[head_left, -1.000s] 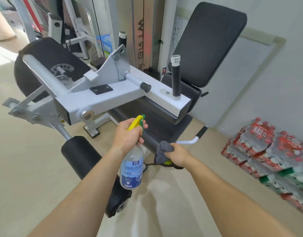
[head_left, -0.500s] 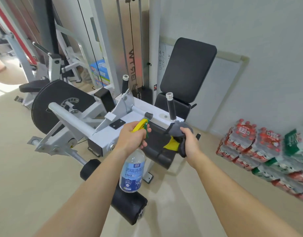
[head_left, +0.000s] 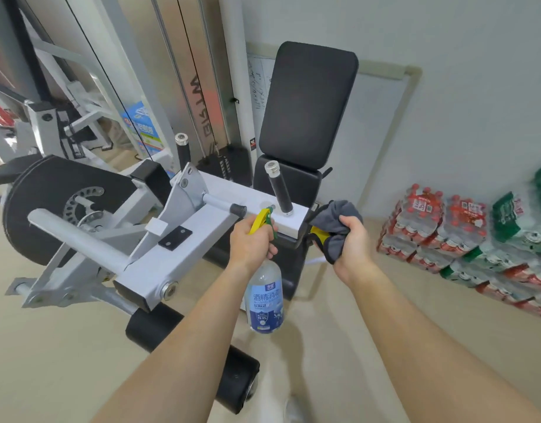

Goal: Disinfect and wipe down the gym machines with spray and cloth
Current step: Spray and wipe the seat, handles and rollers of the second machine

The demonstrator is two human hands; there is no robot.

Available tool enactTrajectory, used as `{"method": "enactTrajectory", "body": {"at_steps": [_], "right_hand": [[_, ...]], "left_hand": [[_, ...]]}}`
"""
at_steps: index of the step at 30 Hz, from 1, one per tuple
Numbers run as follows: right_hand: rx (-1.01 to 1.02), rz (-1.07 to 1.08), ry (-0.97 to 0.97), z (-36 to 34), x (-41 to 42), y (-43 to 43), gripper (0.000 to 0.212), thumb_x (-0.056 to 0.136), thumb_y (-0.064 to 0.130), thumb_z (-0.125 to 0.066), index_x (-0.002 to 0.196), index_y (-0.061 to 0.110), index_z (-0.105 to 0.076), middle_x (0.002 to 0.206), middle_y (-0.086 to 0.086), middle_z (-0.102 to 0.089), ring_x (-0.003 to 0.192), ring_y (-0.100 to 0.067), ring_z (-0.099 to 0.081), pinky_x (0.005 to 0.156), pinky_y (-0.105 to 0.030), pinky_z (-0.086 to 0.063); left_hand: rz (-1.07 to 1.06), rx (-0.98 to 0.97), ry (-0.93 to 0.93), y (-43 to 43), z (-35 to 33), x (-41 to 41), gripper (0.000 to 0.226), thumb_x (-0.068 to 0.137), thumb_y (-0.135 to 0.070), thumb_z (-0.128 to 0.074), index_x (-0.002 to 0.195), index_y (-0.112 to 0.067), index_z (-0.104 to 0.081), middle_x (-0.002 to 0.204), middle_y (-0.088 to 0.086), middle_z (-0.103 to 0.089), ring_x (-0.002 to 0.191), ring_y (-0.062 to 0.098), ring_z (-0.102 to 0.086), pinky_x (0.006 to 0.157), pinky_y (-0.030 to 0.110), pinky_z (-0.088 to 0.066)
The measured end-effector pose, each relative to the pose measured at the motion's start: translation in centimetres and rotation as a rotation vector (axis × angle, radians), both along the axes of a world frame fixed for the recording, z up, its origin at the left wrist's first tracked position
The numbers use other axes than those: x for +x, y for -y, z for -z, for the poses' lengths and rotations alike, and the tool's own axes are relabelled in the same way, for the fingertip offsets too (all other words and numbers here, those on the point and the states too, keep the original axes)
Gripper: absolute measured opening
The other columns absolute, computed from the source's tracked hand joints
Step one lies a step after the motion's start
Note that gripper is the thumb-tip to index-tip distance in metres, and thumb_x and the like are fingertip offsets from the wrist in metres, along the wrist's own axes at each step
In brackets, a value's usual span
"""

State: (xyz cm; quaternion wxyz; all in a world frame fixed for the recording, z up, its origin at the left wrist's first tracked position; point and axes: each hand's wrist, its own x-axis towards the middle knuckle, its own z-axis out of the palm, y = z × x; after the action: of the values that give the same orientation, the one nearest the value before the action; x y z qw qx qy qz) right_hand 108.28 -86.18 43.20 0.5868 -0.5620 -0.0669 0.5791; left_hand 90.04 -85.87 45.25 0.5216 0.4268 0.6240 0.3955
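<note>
- The left hand (head_left: 251,243) grips the neck of the spray bottle (head_left: 265,300), fingers curled round it below the yellow trigger head. The bottle hangs upright, with its blue label facing the camera.
- The nozzle points toward the white frame (head_left: 183,248) of the gym machine and sits just in front of the frame's right end.
- The right hand (head_left: 352,244) clutches the bunched grey cloth (head_left: 335,219), fingers closed round it. The cloth is held just beside the right end of the frame; whether it touches the frame cannot be told.
- A yellow piece shows beneath the cloth. What it is cannot be told.
- A black upright handle (head_left: 278,190) with a silver cap stands on the frame between the two hands. A second handle (head_left: 182,148) stands further back.
- The black backrest pad (head_left: 307,105) rises behind the frame, with a whiteboard (head_left: 382,123) against the wall behind it.
- A black roller pad (head_left: 191,352) lies low, under the left forearm.
- Shrink-wrapped packs of bottles (head_left: 464,239) are stacked on the floor at the right wall, well apart from the machine.
</note>
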Motion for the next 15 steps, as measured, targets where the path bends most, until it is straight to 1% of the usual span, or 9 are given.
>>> {"method": "enactTrajectory", "body": {"at_steps": [2, 3, 6, 8, 11, 12, 15], "right_hand": [[-0.005, 0.013, -0.008, 1.0, 0.4, -1.5, 0.060, 0.065, 0.034, -0.064, 0.120, 0.009, -0.063, 0.114, -0.013, -0.072, 0.100, -0.027, -0.069, 0.101, -0.045, -0.052], [-0.012, 0.017, -0.010, 1.3, 0.7, -2.2, 0.057, 0.067, 0.033, -0.064, 0.118, 0.008, -0.063, 0.111, -0.013, -0.073, 0.098, -0.026, -0.069, 0.100, -0.043, -0.051], [-0.030, 0.034, -0.032, 2.3, 1.2, -4.4, 0.032, 0.083, 0.025, -0.063, 0.111, 0.008, -0.066, 0.098, -0.008, -0.074, 0.090, -0.025, -0.069, 0.093, -0.041, -0.053], [-0.033, 0.041, -0.055, 2.4, 1.3, -5.6, 0.020, 0.087, 0.023, -0.062, 0.102, 0.010, -0.067, 0.096, -0.006, -0.075, 0.086, -0.023, -0.070, 0.087, -0.038, -0.054], [-0.024, 0.045, -0.090, 2.0, 1.1, -7.2, 0.015, 0.090, 0.024, -0.061, 0.097, 0.012, -0.067, 0.091, -0.002, -0.075, 0.082, -0.020, -0.070, 0.079, -0.034, -0.054], [-0.023, 0.047, -0.102, 1.8, 0.9, -7.7, 0.016, 0.090, 0.025, -0.061, 0.097, 0.012, -0.067, 0.091, -0.003, -0.074, 0.083, -0.020, -0.070, 0.080, -0.034, -0.055], [-0.004, 0.046, -0.134, 1.5, 0.4, -8.8, 0.017, 0.089, 0.025, -0.062, 0.093, 0.010, -0.069, 0.096, -0.006, -0.074, 0.089, -0.025, -0.069, 0.096, -0.040, -0.052]], "left_hand": [[0.015, -0.022, -0.009, -1.6, 0.5, 0.6, 0.025, 0.087, 0.000, -0.050, 0.102, -0.009, -0.068, 0.102, 0.014, -0.073, 0.052, 0.017, -0.055, 0.052, 0.029, -0.048], [0.017, -0.032, -0.014, -2.4, 0.8, 0.8, 0.025, 0.087, 0.000, -0.050, 0.101, -0.010, -0.067, 0.102, 0.014, -0.073, 0.053, 0.018, -0.055, 0.052, 0.030, -0.048], [0.016, -0.057, -0.038, -4.3, 1.3, 1.3, 0.024, 0.090, -0.001, -0.049, 0.103, -0.011, -0.066, 0.102, 0.012, -0.071, 0.058, 0.020, -0.055, 0.056, 0.030, -0.048], [0.029, -0.066, -0.049, -4.9, 1.4, 1.3, 0.024, 0.090, -0.001, -0.049, 0.105, -0.012, -0.066, 0.101, 0.010, -0.071, 0.060, 0.020, -0.055, 0.058, 0.030, -0.048], [0.050, -0.067, -0.063, -5.5, 1.4, 1.2, 0.025, 0.087, -0.001, -0.050, 0.102, -0.012, -0.066, 0.100, 0.012, -0.071, 0.060, 0.019, -0.056, 0.060, 0.032, -0.050], [0.055, -0.065, -0.064, -5.6, 1.3, 1.1, 0.024, 0.087, 0.000, -0.050, 0.102, -0.012, -0.066, 0.100, 0.012, -0.071, 0.059, 0.019, -0.056, 0.061, 0.032, -0.050], [0.069, -0.077, -0.059, -5.9, 1.0, 0.8, 0.024, 0.089, 0.001, -0.049, 0.102, -0.012, -0.065, 0.100, 0.011, -0.071, 0.060, 0.019, -0.055, 0.060, 0.032, -0.049]]}}
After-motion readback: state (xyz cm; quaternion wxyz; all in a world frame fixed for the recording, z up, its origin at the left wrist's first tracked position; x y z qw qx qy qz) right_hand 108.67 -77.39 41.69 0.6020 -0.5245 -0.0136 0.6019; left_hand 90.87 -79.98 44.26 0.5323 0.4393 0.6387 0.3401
